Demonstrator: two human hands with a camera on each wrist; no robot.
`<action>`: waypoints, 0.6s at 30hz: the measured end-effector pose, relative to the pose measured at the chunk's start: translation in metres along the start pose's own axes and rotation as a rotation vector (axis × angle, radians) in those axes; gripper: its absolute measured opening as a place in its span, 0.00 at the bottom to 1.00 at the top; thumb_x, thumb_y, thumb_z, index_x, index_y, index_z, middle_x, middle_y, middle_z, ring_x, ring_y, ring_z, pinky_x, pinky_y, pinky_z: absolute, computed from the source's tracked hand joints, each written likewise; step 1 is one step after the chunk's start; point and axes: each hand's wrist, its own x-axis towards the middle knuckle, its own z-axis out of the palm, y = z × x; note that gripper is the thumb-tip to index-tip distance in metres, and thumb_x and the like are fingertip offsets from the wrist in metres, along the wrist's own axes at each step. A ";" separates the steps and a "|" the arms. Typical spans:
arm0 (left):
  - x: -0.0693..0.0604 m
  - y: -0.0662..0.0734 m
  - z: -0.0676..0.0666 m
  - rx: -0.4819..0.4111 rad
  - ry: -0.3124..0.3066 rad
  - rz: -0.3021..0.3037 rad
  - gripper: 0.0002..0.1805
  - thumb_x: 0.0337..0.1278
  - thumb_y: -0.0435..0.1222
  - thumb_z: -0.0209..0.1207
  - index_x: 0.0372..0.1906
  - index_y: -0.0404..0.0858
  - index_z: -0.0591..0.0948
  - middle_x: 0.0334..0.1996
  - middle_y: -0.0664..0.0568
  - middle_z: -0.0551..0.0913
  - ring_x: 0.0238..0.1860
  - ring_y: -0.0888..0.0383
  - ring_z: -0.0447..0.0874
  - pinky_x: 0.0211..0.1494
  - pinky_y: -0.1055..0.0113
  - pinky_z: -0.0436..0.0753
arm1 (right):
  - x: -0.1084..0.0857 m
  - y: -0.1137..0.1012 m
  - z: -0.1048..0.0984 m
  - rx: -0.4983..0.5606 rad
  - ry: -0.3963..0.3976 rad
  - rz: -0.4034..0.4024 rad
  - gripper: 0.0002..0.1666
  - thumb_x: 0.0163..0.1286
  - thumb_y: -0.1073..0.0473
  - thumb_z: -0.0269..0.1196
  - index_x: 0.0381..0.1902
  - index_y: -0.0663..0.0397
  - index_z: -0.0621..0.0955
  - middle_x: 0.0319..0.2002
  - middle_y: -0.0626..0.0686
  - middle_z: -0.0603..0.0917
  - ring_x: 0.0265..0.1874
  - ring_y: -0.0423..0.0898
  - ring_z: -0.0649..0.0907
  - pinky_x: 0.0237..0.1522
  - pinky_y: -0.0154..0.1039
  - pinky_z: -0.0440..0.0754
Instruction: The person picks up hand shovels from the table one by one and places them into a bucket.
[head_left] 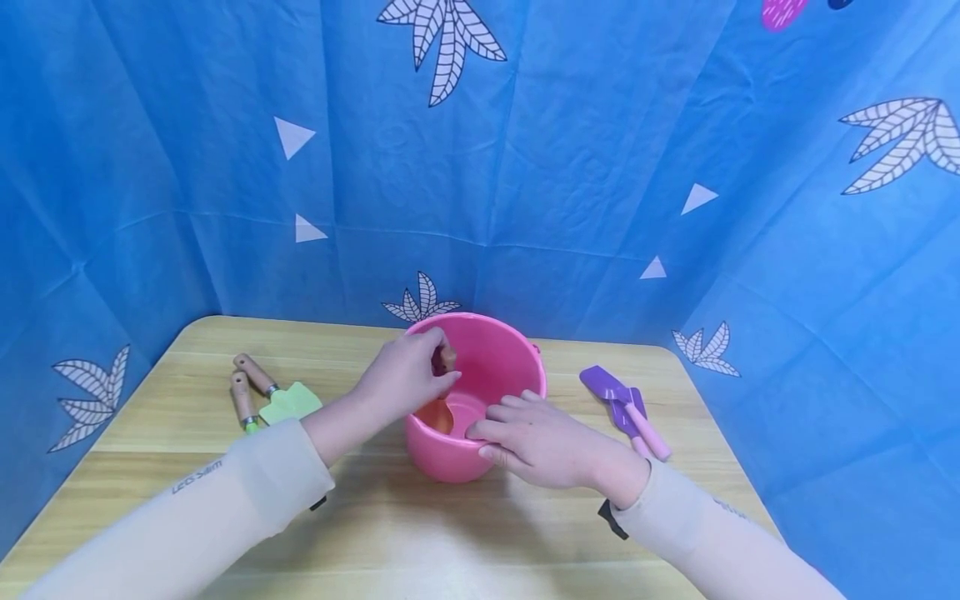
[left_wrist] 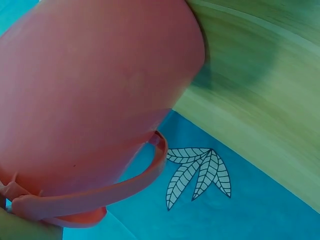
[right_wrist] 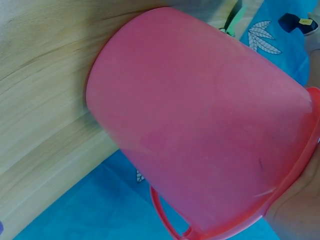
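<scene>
A pink bucket (head_left: 480, 463) stands on the wooden table, and its outer wall fills much of both wrist views. My left hand (head_left: 401, 375) reaches over the rim and holds the wooden handle (head_left: 448, 358) of a small tool. Below that hand, an orange blade (head_left: 437, 416) shows inside the bucket; its exact shape is partly hidden. My right hand (head_left: 543, 440) grips the near right rim, fingers over the inside and thumb outside. In the left wrist view, the bucket's carrying handle (left_wrist: 95, 198) hangs by the rim.
Left of the bucket lie a light green hand shovel (head_left: 291, 403) and another wooden-handled tool (head_left: 242, 398). Purple tools with pink handles (head_left: 613, 392) lie crossed at the right. A blue patterned curtain (head_left: 480, 167) stands behind the table (head_left: 360, 546).
</scene>
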 end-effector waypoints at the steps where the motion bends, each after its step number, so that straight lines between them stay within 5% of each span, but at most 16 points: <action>1: 0.000 0.000 0.001 0.000 -0.005 -0.005 0.18 0.50 0.40 0.75 0.39 0.45 0.76 0.31 0.55 0.80 0.31 0.59 0.80 0.35 0.67 0.85 | 0.000 0.000 0.000 0.001 0.000 0.001 0.24 0.77 0.35 0.47 0.63 0.31 0.76 0.49 0.36 0.80 0.50 0.36 0.74 0.55 0.41 0.73; 18: 0.010 0.001 0.008 0.065 -0.077 -0.021 0.19 0.48 0.38 0.76 0.39 0.44 0.77 0.29 0.56 0.79 0.32 0.59 0.81 0.37 0.64 0.86 | 0.000 0.000 0.001 -0.042 0.013 -0.012 0.24 0.78 0.35 0.46 0.62 0.32 0.76 0.48 0.36 0.79 0.49 0.36 0.74 0.54 0.39 0.72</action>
